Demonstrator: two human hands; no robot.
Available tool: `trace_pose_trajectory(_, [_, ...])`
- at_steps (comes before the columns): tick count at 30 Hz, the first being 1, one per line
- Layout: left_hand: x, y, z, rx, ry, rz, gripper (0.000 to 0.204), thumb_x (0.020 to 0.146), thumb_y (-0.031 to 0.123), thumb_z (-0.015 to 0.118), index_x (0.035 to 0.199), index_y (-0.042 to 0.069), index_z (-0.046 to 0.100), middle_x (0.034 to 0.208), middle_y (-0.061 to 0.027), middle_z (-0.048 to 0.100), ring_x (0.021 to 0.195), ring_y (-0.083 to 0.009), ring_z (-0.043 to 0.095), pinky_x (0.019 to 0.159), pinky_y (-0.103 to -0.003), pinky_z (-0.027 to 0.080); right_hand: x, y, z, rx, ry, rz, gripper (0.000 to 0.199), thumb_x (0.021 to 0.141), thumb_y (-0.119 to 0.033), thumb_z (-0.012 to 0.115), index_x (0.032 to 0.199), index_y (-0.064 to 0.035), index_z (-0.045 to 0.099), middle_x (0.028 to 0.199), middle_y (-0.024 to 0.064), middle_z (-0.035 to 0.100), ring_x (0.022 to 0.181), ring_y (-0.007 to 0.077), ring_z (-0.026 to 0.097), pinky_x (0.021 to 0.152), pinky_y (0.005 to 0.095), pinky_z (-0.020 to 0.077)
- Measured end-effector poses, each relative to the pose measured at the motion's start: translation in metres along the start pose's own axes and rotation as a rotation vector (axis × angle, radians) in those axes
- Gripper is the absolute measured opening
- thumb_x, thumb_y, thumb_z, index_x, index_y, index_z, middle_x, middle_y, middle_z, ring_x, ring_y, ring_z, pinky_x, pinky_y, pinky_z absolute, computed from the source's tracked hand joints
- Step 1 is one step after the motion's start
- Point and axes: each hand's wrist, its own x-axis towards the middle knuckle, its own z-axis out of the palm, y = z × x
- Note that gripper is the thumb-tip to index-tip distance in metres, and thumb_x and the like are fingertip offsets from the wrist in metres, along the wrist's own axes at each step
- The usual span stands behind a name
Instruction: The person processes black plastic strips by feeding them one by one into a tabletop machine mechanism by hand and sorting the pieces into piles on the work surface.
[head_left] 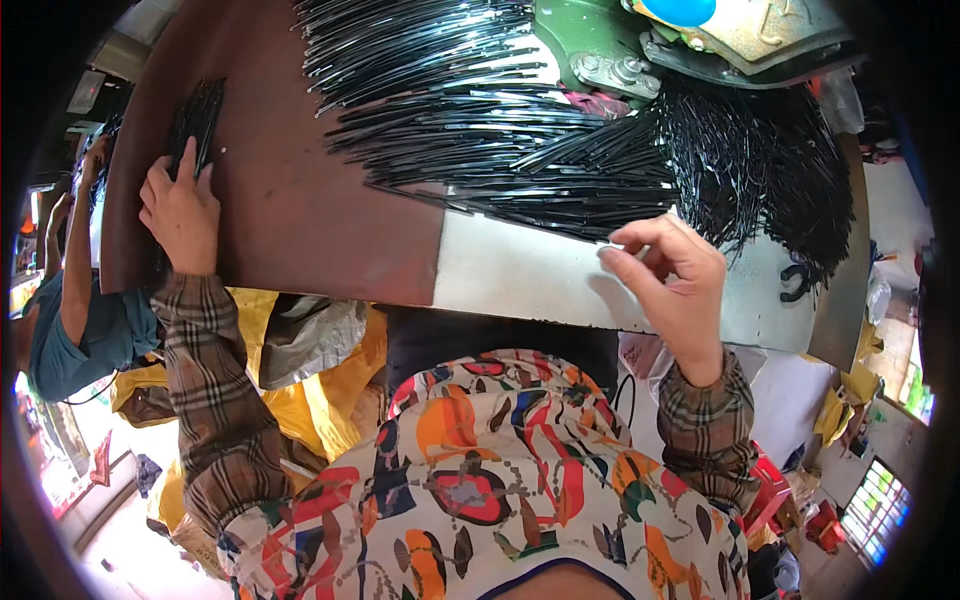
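My left hand (185, 220) is closed over a small bundle of thin black strips (198, 115) on the brown part of the table, its index finger stretched along them. The bundle's upper end sticks out beyond the fingers. At the near edge of a broad layer of similar thin, glossy black strips (490, 150), the thumb and index finger of my right hand (680, 280) come together in a pinch. Whatever lies between those fingertips is too small to make out; the end of one strip is right beside them.
The table has a brown cover (330, 235) and a pale section (520, 270). A green machine (590, 40) stands at the far side. A thick tangle of black strands (760, 160) hangs at the right, near a small black hooked piece (795, 283). Another person (95, 320) works at the left.
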Motion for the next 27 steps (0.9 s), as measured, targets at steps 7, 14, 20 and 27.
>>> trace_pose_trajectory(7, [-0.032,0.121,-0.125,-1.283,-0.080,0.198,0.018,0.070,-0.001,0.073,0.087,0.004,0.071,0.086,-0.0087,0.065,0.086,-0.0246,0.061,0.076,-0.032,0.049,0.002,-0.005,0.016,-0.019,-0.055,-0.107,0.015,0.076,-0.007,0.076,0.088,-0.0026,0.067,0.075,0.0044,0.059,0.055,0.0097,0.053,0.050,0.0229,0.0413])
trace_pose_trajectory(14, [-0.038,0.143,-0.119,-1.366,-0.088,0.280,0.017,0.069,-0.008,0.070,0.083,0.001,0.069,0.086,-0.0094,0.064,0.080,-0.0255,0.059,0.071,-0.033,0.049,0.020,-0.012,0.041,-0.079,0.022,-0.249,0.023,0.074,-0.016,0.077,0.091,-0.0056,0.066,0.081,0.0069,0.061,0.063,0.0225,0.062,0.056,0.0302,0.0481])
trace_pose_trajectory(20, [-0.034,0.142,-0.117,-1.338,-0.045,0.367,0.017,0.069,-0.004,0.067,0.085,0.003,0.066,0.083,-0.0087,0.061,0.081,-0.0286,0.057,0.070,-0.036,0.048,0.028,-0.008,0.047,-0.187,0.044,-0.285,0.023,0.073,-0.021,0.076,0.088,-0.0083,0.064,0.079,0.0056,0.058,0.066,0.0253,0.061,0.057,0.0343,0.0479])
trace_pose_trajectory(27, [-0.031,0.144,-0.123,-1.258,-0.043,0.518,0.020,0.068,-0.010,0.062,0.084,0.002,0.063,0.083,-0.0106,0.060,0.081,-0.0299,0.057,0.071,-0.038,0.046,0.022,-0.001,0.046,-0.192,0.084,-0.400,0.028,0.072,-0.023,0.078,0.091,-0.0082,0.064,0.078,0.0057,0.057,0.065,0.0243,0.060,0.056,0.0326,0.0487])
